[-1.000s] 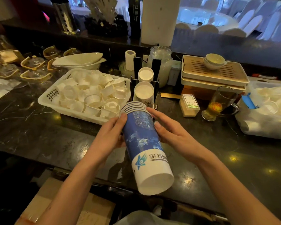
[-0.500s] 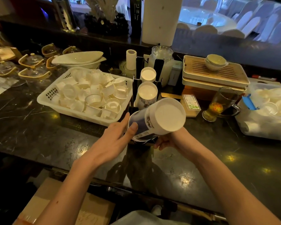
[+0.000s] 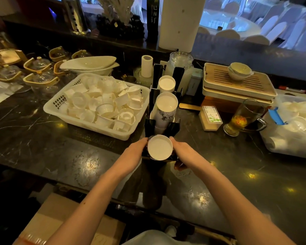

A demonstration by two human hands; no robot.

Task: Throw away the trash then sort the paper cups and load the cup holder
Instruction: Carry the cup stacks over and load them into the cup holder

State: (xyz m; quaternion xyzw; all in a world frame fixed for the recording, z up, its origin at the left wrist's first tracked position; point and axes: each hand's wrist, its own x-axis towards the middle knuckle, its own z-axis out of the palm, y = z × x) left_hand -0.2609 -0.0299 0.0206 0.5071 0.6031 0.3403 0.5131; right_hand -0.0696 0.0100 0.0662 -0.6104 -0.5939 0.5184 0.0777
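Observation:
A stack of blue-and-white paper cups [image 3: 159,147] stands upside down, white base up, in the nearest slot of the black cup holder [image 3: 173,127]. My left hand [image 3: 136,152] grips the stack's left side and my right hand [image 3: 183,152] grips its right side. Behind it, two more upturned cup stacks fill the holder: a middle cup stack [image 3: 167,103] and a far cup stack [image 3: 166,84]. The blue sides of the near stack are hidden inside the holder and behind my hands.
A white plastic basket [image 3: 88,123] of small white cups sits left of the holder. To the right are a small box [image 3: 211,117], a glass mug of tea [image 3: 244,117], a wooden tea tray [image 3: 237,82] and a clear bag of cups [image 3: 293,124]. The dark marble counter [image 3: 60,156] edge runs near me.
The cup stack was turned from mouth-away to base-up and lowered into the holder's nearest slot. Both hands moved forward with it and now flank it there.

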